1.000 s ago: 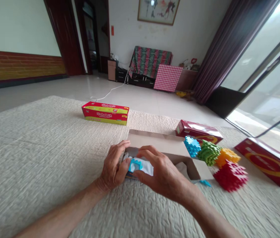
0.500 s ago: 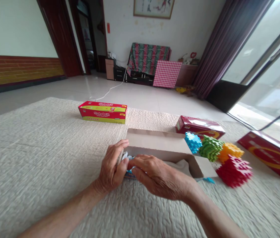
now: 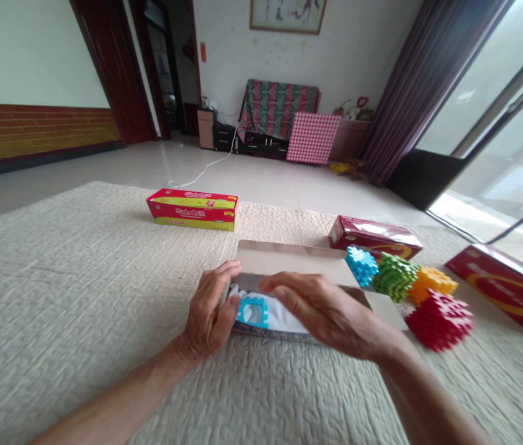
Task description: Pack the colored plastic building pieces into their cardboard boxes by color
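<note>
From the head camera, a toothed blue plate (image 3: 263,313) lies flat on white cloth (image 3: 282,319) at the left of an open cardboard box (image 3: 280,335), beside the thumb of the left hand (image 3: 209,312). Progress can be judged only loosely: one plate is inside, while a blue stack (image 3: 362,267), green stack (image 3: 394,276), yellow stack (image 3: 433,284) and red stack (image 3: 441,321) stand outside. The plate looks square, without a clear long axis; the box runs left to right. The left hand braces its left end, grip impossible to tell; the right hand (image 3: 323,309) hovers, fingers together, thumb slightly apart.
</note>
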A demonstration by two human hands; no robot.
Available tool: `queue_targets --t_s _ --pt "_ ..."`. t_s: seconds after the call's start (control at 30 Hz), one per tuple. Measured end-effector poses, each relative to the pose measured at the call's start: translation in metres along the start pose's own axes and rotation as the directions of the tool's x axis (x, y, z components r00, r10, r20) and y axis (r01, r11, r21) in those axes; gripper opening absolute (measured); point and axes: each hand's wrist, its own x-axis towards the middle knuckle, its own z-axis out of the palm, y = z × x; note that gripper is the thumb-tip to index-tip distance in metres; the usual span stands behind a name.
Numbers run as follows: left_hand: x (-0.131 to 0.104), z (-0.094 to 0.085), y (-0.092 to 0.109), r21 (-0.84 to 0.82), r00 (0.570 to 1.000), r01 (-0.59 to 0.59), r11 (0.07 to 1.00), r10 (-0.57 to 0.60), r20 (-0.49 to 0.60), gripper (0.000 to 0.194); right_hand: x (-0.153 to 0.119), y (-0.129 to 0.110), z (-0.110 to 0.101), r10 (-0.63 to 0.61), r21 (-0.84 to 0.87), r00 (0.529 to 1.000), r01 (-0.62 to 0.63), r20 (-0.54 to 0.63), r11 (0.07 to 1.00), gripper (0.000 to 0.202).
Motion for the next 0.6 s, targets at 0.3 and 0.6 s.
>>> queue_targets --t_s 0.3,0.6 --pt "-0.001 0.001 -0.001 -0.006 1.000 -0.010 1.000 0.010 0.017 0.022 -0.034 0.072 -0.066 0.264 -0.008 0.849 -0.301 -0.459 0.954 0.023" --pt "-0.005 0.000 -0.010 0.015 0.999 -0.007 1.000 0.006 0.047 0.022 -0.067 0.139 -0.071 0.470 -0.127 0.809 -0.539 -0.352 0.833 0.043"
